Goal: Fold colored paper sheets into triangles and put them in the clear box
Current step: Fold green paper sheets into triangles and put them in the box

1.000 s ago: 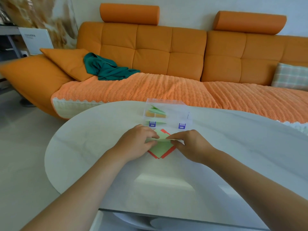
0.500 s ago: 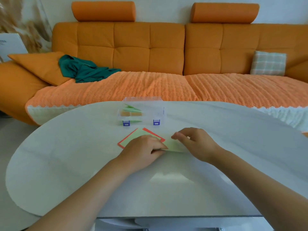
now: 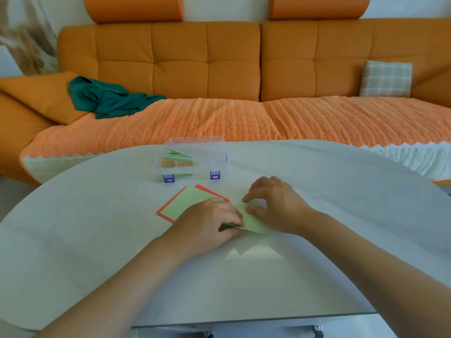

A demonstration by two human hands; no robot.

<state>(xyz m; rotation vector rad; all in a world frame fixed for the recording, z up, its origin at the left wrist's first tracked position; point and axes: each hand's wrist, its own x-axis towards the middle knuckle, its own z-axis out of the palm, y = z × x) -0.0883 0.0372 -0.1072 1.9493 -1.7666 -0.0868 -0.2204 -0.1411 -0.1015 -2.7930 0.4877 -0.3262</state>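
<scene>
White table (image 3: 317,264), green sheet (image 3: 253,223) mid-fold.
My left hand (image 3: 210,223) pinches its near edge, right hand (image 3: 275,203) presses it; clear box (image 3: 219,154) far-left.

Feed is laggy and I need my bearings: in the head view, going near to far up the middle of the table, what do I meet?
Light green sheet, touched by left hand and right hand → flat stack of sheets → clear box → orange sofa.

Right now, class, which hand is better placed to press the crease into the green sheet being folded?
Probably the right hand: its fingertips rest on the green sheet, free to slide, while the left hand pinches its near edge.
</scene>
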